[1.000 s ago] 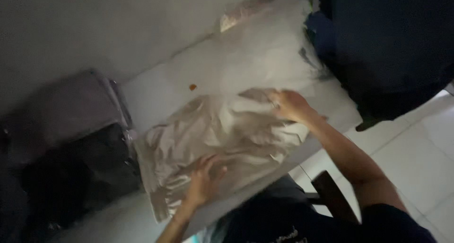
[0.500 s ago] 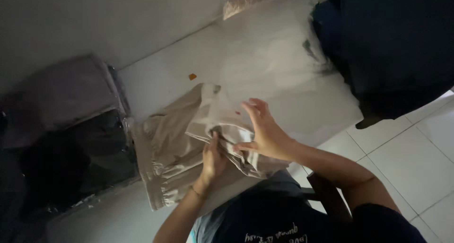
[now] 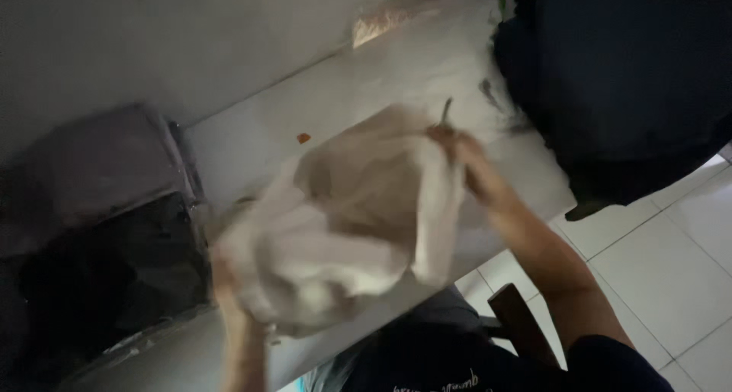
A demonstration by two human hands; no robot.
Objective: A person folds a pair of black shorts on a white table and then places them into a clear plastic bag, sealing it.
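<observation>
A beige garment [image 3: 343, 216] hangs spread and blurred above a white table [image 3: 259, 140]. My right hand [image 3: 457, 152] grips its upper right edge, raised over the table. My left hand [image 3: 229, 274] holds the lower left edge near the table's front, mostly hidden by the cloth. The fabric is lifted off the surface and stretched between both hands.
A dark pile of clothing [image 3: 625, 79] sits at the table's right end. A grey and black case or bag [image 3: 99, 232] stands on the left. A small orange speck [image 3: 303, 138] lies on the table. White floor tiles [image 3: 671, 255] and a dark chair part [image 3: 518, 323] are at the lower right.
The hands were together on the folded garment half a second ago; now they have moved apart and lifted it, spreading the cloth in the air.
</observation>
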